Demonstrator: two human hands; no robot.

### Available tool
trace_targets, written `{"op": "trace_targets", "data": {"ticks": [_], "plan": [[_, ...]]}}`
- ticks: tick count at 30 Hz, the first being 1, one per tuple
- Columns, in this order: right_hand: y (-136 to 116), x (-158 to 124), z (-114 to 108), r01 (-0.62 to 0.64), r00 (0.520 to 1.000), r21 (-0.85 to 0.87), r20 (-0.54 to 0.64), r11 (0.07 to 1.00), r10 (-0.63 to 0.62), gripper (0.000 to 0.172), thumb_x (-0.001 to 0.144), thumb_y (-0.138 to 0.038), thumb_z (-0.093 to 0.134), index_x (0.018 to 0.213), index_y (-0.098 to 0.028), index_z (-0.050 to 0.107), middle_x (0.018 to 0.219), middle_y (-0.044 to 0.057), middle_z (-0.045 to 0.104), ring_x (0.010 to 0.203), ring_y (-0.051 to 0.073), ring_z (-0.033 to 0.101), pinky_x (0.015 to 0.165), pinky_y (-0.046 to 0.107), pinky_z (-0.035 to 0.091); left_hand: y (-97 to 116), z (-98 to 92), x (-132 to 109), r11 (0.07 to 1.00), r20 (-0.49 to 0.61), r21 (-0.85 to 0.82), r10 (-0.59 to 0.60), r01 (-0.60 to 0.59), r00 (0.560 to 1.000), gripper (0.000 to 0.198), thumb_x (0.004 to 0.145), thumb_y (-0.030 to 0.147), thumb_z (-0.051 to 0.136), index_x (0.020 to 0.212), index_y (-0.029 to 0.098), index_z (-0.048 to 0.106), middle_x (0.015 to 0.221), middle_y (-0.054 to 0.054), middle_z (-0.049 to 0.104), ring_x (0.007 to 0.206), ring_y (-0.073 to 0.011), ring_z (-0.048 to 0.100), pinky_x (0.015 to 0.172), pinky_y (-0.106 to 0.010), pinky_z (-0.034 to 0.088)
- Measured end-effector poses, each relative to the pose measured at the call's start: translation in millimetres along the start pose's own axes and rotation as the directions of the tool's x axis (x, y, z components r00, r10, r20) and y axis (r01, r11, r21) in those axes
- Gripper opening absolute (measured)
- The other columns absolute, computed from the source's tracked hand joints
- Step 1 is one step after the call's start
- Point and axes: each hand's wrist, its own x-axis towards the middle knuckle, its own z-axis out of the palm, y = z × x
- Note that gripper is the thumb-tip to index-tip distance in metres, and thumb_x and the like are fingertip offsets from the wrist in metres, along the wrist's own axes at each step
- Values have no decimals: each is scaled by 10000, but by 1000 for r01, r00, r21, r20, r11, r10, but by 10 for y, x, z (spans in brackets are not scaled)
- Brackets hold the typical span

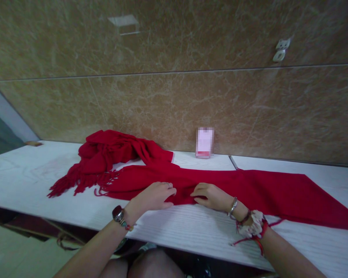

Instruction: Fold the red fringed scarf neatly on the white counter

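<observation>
A long red scarf [275, 193] with a fringed end lies stretched across the white wooden table. My left hand [158, 195] is at the scarf's near edge, its fingers curled over the cloth and the thumb low by the edge. Close by on the right, my right hand [210, 196] has bent fingers and thumb on the same edge, gathering the fabric. Between the two hands the cloth is slightly wrinkled and narrower than at the right. Part of the cloth under the fingers is hidden.
A bunched red fringed cloth [107, 152] lies at the back left, touching the scarf. A blurred pink-and-white phone-like object [204, 143] leans at the brown marble wall [174, 104]. A white hook [281, 50] is fixed higher up. The table [17, 173] has a seam at the back right.
</observation>
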Motion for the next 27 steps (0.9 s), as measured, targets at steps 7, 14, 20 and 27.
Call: {"op": "trace_targets", "data": {"ticks": [7, 14, 20, 27], "plan": [[-26, 3, -7, 1, 999, -36, 36, 999, 0, 239, 759, -234, 584, 971, -153, 660, 897, 83, 650, 829, 169, 586, 767, 280, 476, 27, 53, -42, 998, 35, 2, -60, 60, 998, 138, 790, 283, 572, 882, 180, 575, 922, -40, 599, 834, -182, 570, 721, -294, 444], [-21, 5, 13, 9, 1000, -70, 21, 998, -7, 225, 789, -135, 500, 933, -178, 667, 860, 59, 655, 799, 148, 582, 745, 264, 472, 49, 74, -12, 998, 11, 46, -54, 53, 999, 57, 812, 197, 538, 821, 178, 591, 880, -34, 597, 815, -172, 565, 709, -293, 442], [-76, 7, 23, 34, 999, -61, 23, 998, -33, 290, 772, -287, 568, 1023, -155, 626, 901, 83, 648, 832, 178, 580, 767, 299, 470, 59, 65, 14, 999, -7, 41, -35, 35, 999, 118, 809, 95, 506, 763, 181, 572, 773, -21, 593, 770, -165, 559, 687, -286, 434], [-102, 21, 3, 45, 999, -47, -7, 998, -45, 302, 747, -72, 438, 947, -160, 646, 857, 74, 647, 799, 156, 570, 758, 282, 470, 93, -58, -5, 997, -54, -54, -63, 60, 997, 120, 842, 158, 428, 829, 171, 546, 848, -33, 566, 783, -157, 539, 719, -279, 439]]}}
